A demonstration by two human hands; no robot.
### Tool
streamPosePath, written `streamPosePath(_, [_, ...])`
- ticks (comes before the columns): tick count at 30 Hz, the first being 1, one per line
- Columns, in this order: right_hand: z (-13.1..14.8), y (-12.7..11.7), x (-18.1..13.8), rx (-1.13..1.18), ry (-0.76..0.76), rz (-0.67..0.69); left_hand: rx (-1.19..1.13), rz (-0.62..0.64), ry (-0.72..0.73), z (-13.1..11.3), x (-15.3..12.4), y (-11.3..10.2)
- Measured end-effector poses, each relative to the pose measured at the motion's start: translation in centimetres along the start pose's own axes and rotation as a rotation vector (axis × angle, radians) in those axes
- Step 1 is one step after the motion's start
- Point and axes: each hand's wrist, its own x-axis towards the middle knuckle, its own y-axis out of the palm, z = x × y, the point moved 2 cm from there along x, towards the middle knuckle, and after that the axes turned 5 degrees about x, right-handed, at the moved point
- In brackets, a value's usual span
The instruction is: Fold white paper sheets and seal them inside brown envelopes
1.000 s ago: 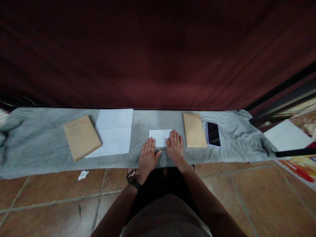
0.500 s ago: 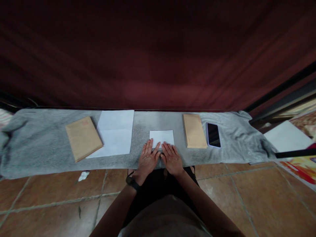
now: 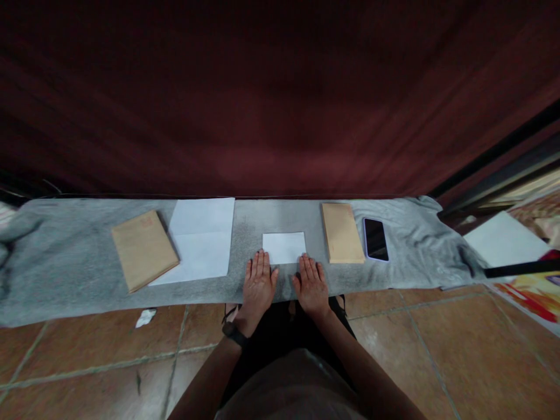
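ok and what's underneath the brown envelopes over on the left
Grey cloth shows around the brown envelopes, and a large white sheet runs beneath their right side. The sheet's covered part, and anything else under there, cannot be seen.

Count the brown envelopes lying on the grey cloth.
2 visible: the left envelope overlaps the large white sheet; the right envelope lies between the small white paper and the phone. More could be hidden underneath either one.
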Motion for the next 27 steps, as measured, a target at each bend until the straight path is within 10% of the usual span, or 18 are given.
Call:
streamPosePath(8, [0.2, -0.1, 0.1, -0.009, 0.005, -0.003, -0.063, 0.086, 0.151, -3.3, 3.9, 0.9])
streamPosePath(15, [0.1, -0.2, 0.3, 0.024, 0.027, 0.022, -0.027, 0.086, 0.099, -1.7, 5.1, 2.0])
streamPosePath(27, [1.0, 1.7, 7.9, 0.105, -0.073, 0.135, -0.006, 0.122, 0.116, -0.9, 5.1, 1.7])
